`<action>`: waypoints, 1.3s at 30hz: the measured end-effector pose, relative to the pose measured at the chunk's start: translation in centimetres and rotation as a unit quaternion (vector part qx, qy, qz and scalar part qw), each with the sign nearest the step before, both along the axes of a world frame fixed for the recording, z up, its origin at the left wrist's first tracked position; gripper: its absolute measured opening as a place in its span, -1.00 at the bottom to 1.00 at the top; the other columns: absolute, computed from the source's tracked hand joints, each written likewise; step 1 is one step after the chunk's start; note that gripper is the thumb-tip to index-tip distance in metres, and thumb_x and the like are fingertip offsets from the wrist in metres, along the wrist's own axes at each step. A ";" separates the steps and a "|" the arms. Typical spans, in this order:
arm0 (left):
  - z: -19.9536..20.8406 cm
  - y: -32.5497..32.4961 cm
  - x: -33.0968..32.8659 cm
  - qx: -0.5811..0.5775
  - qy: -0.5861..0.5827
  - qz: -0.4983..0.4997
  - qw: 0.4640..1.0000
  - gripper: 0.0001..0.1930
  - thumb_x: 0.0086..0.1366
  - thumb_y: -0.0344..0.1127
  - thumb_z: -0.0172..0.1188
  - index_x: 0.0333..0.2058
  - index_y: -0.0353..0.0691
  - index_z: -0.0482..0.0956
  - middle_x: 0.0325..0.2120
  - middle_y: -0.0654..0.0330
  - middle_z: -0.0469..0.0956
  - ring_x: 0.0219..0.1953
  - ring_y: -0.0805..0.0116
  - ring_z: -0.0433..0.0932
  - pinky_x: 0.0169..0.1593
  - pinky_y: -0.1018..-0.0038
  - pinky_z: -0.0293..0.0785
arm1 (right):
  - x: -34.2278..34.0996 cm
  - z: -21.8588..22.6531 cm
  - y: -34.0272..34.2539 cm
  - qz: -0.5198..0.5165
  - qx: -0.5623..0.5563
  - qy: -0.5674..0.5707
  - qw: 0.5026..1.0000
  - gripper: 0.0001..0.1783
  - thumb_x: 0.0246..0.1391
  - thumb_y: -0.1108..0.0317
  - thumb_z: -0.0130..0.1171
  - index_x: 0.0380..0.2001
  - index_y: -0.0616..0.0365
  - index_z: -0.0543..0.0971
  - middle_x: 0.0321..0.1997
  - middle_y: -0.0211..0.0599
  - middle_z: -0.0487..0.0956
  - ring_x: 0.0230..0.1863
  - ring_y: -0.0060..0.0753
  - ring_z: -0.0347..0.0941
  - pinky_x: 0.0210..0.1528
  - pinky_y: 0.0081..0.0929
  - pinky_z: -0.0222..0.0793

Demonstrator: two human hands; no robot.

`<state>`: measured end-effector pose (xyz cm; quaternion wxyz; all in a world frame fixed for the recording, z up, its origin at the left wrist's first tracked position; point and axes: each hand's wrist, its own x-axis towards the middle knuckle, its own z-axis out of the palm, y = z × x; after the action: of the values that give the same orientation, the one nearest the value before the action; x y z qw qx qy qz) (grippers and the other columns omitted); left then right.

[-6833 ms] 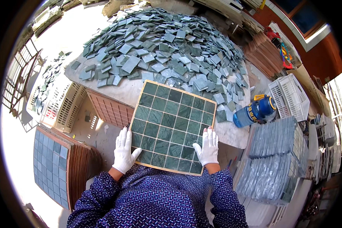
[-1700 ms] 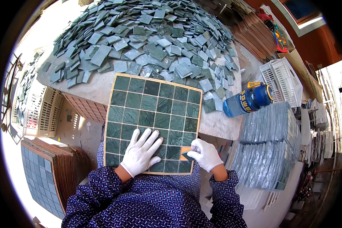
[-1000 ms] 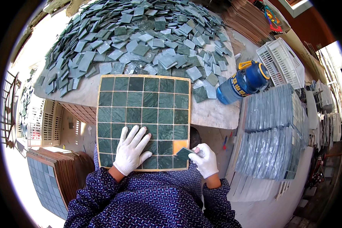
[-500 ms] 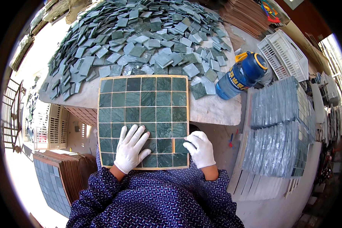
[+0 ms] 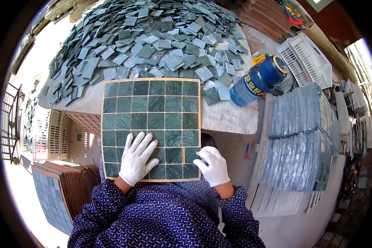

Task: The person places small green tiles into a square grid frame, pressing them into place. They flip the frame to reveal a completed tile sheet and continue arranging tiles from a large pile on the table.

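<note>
A square tray with a thin tan rim [image 5: 103,124] stands tilted against the table edge in front of me, filled with rows of dark green stone tiles [image 5: 156,104]. My left hand [image 5: 135,161], in a white glove, lies flat on the lower tiles with fingers spread. At the tray's right edge my gloved right hand [image 5: 213,167] pinches the outer side of one green stone tile [image 5: 190,156]. That tile sits a little out of line to the right, over the rim. An orange strip of the tray's base shows along its left side.
A large heap of loose green tiles [image 5: 153,45] covers the table [image 5: 231,118]. A blue bottle [image 5: 256,82] stands at the table's right. Plastic-wrapped tile stacks [image 5: 295,136] and white crates [image 5: 306,58] lie to the right; stacked tile sheets [image 5: 49,194] sit lower left.
The whole scene has shifted slightly left and up in view. My left hand stays flat on the tiles. The right fingers have shifted slightly at the same tile, which still sits out of line.
</note>
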<state>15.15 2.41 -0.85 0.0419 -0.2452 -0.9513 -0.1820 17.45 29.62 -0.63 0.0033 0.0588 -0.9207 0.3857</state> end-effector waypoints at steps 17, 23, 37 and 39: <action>-0.4 -0.3 0.0 0.024 -0.001 -0.010 1.000 -0.41 0.08 -0.06 0.24 0.09 -0.14 0.43 0.16 0.08 0.34 0.26 0.04 0.21 0.35 -0.03 -0.10 | -1.1 0.9 0.4 0.072 0.060 -0.058 0.994 -0.39 -0.20 0.33 0.38 -0.01 0.16 0.42 0.02 -0.19 0.37 -0.36 -0.33 0.52 -0.25 -0.37 0.52; -0.2 -0.5 -0.2 0.032 -0.012 -0.012 0.999 -0.39 0.08 -0.06 0.24 0.11 -0.13 0.40 0.18 0.11 0.32 0.27 0.05 0.20 0.36 -0.02 -0.11 | -1.5 1.1 1.2 0.137 0.099 0.012 0.986 -0.38 -0.25 0.34 0.42 -0.05 0.22 0.43 -0.01 -0.13 0.37 -0.38 -0.37 0.51 -0.27 -0.48 0.54; -0.4 -0.6 -0.1 0.031 -0.019 -0.008 0.999 -0.39 0.06 -0.07 0.26 0.11 -0.13 0.41 0.18 0.10 0.33 0.27 0.05 0.21 0.36 -0.02 -0.11 | -0.9 1.7 -0.9 0.068 0.154 0.077 0.983 -0.12 -0.36 0.19 0.50 0.10 0.18 0.35 0.07 -0.11 0.39 0.07 0.00 0.35 0.05 -0.19 0.35; -0.3 -0.7 -0.2 0.031 -0.015 -0.009 0.999 -0.39 0.06 -0.07 0.26 0.10 -0.13 0.42 0.17 0.10 0.33 0.27 0.05 0.21 0.35 -0.03 -0.10 | -1.1 1.3 -2.1 0.043 0.157 0.090 0.983 0.00 -0.43 0.14 0.52 0.16 0.13 0.29 0.14 -0.12 0.33 0.11 0.02 0.30 0.07 -0.18 0.32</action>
<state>14.99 1.73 -1.18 0.0339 -0.2496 -0.9435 -0.2152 16.37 27.49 0.71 0.0601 0.1330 -0.9624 0.2292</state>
